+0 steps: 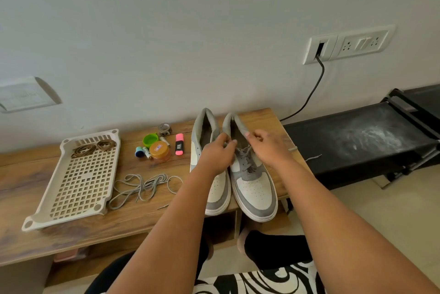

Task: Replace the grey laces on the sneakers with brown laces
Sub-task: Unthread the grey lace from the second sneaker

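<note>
Two grey-and-white sneakers stand side by side on the wooden table, toes toward me. The left sneaker (215,196) has no lace; the right sneaker (256,189) still carries a grey lace (247,163). My left hand (217,153) pinches the upper end of that lace near the tongue. My right hand (266,145) hovers over the right sneaker's collar with curled fingers at the lace. A loose grey lace (145,185) lies in a tangle on the table. Brown laces (91,147) lie coiled at the far end of a beige perforated tray (78,182).
Behind the loose lace stand a small orange-lidded jar (159,151), a green cap (150,139), a pink highlighter (179,144), batteries and a tape roll (165,129). A black rack (357,141) stands right of the table. A cable (312,93) runs from the wall socket.
</note>
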Demonstrator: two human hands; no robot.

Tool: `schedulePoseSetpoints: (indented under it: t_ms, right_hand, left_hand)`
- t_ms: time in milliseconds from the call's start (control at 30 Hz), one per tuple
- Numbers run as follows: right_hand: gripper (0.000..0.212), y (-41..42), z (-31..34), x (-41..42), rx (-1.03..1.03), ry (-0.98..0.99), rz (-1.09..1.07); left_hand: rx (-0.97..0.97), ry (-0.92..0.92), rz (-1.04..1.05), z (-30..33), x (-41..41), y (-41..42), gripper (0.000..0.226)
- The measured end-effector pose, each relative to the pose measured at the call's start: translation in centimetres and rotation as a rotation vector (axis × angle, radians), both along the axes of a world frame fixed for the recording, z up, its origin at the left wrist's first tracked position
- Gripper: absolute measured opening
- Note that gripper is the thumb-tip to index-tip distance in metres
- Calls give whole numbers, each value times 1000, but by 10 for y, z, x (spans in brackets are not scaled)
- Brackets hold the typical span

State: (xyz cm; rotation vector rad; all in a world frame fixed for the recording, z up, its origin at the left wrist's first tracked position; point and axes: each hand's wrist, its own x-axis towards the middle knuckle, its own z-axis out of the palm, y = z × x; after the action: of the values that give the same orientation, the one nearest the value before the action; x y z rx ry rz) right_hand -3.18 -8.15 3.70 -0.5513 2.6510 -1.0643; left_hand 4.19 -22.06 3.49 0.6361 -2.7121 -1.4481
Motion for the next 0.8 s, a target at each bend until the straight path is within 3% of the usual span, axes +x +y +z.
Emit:
schedulePoseSetpoints:
  t_ms: [100,233,500,567,667,733,800]
  right_hand:
    - [24,-7,-8,8,101,60,108]
    - [31,-11,-6,9,133,-77,128]
    - [16,-13,9,13,-33,-317,81]
    - [14,-14,13,19,-163,-387,-1]
    - [21,-3,17,17,-627,-714,-214]
    - [32,16,16,8,-948,-937,-346]
    - [37,34,14,-1,-1149,-990,-483]
  left_hand:
    - [-128,25,32,0,-1,8,25]
    - [-165,52,78,0,-2,13,7]
    - [-132,50,65,-7,0,14,17]
    - [-208,27,39,-7,-2,15,21]
    - [-316,-26,-20,-1,-7,12,23]
    - [-260,-56,-45,2,-7,4,23]
    - [-181,-60,-42,1,-8,-2,19]
